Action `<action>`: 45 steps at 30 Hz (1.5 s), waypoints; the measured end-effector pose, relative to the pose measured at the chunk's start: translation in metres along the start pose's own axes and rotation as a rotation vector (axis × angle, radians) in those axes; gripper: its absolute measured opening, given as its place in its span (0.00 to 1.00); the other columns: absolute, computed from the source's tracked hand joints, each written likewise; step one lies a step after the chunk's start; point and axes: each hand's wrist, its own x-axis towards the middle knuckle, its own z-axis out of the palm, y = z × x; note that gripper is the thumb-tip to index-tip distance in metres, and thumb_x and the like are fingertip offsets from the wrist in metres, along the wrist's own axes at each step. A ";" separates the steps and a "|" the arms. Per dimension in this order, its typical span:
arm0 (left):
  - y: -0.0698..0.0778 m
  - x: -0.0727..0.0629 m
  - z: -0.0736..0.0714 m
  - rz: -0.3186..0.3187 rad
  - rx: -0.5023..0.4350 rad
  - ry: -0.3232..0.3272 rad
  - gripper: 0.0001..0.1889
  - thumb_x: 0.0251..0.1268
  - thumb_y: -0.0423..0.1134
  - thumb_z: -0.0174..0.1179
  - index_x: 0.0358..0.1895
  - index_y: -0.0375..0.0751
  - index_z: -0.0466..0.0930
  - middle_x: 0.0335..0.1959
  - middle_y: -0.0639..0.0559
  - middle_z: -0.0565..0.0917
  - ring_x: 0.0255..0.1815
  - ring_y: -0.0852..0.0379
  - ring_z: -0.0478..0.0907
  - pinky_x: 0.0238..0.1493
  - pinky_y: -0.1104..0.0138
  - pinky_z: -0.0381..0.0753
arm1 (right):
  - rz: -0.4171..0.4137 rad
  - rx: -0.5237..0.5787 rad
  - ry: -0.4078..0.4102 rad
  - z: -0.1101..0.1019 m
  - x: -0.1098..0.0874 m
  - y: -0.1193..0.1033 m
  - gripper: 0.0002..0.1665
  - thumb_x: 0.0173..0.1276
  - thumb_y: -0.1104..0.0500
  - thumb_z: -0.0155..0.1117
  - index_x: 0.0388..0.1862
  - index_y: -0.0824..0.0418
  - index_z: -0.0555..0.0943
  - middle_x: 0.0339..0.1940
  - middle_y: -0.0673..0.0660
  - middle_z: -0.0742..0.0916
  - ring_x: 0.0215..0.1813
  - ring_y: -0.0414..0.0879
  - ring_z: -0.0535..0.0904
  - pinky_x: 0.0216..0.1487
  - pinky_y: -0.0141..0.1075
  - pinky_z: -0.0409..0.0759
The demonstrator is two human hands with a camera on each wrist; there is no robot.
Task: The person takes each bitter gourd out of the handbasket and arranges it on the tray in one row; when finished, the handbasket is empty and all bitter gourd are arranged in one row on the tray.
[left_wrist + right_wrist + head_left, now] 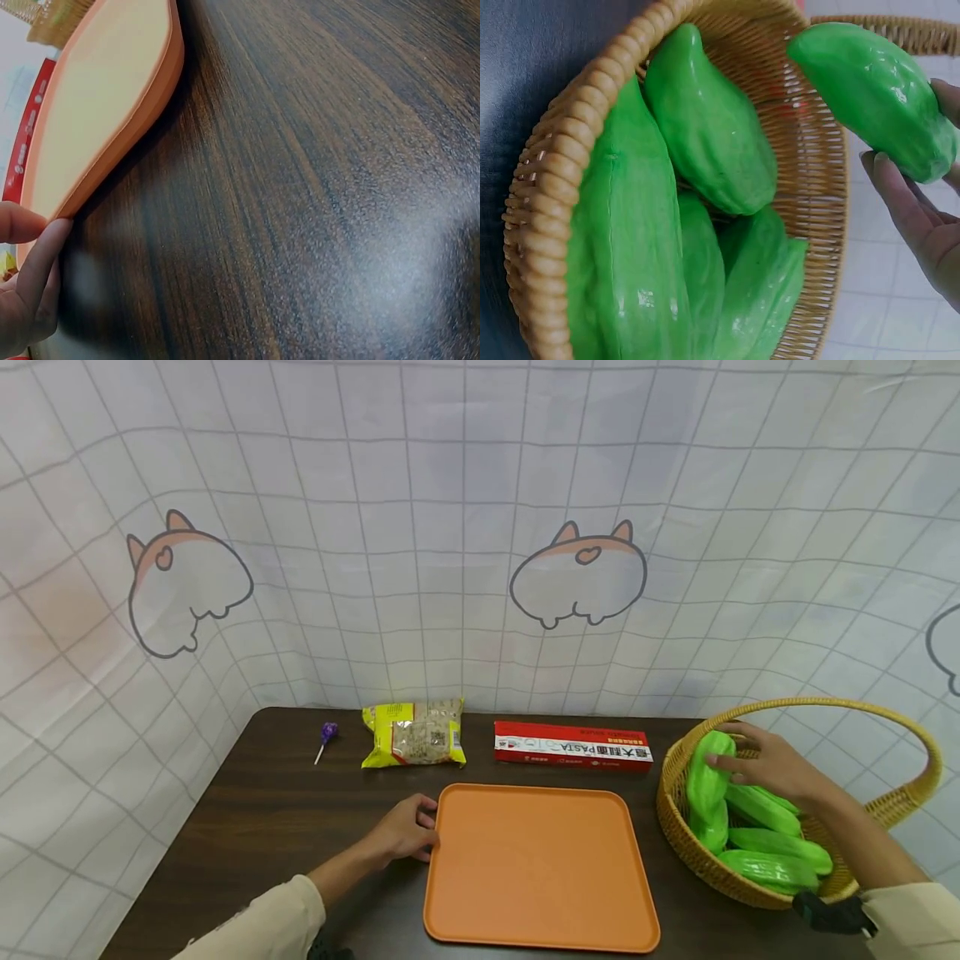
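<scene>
My left hand (pixel 406 832) is at the left edge of an orange tray (pixel 536 868) and pinches its rim between thumb and fingers, as the left wrist view shows. Over the wicker basket (pixel 677 828) on the right, my right hand (pixel 776 770) grips a glossy green gourd (pixel 874 94) by one end. Its other, pointed end sticks out toward the basket's inside in the right wrist view. Below it, several more green gourds (pixel 712 127) lie in the basket, ridged and shiny. The tray lies flat with a bare surface.
Along the table's back edge lie a purple lollipop (pixel 327 737), a yellow-and-clear food packet (pixel 416 733) and a red pasta box (pixel 573 746). The basket's tall handle (pixel 832 702) arches around my right forearm. A white gridded cloth (pixel 420 568) hangs behind the dark wooden table (pixel 300 827).
</scene>
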 end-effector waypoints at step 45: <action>0.000 0.000 -0.002 0.009 0.003 -0.024 0.30 0.52 0.23 0.64 0.62 0.27 0.69 0.40 0.39 0.76 0.29 0.51 0.80 0.29 0.57 0.89 | -0.284 0.167 -0.340 0.086 -0.022 -0.084 0.33 0.74 0.55 0.62 0.76 0.47 0.67 0.74 0.65 0.70 0.63 0.60 0.79 0.53 0.38 0.83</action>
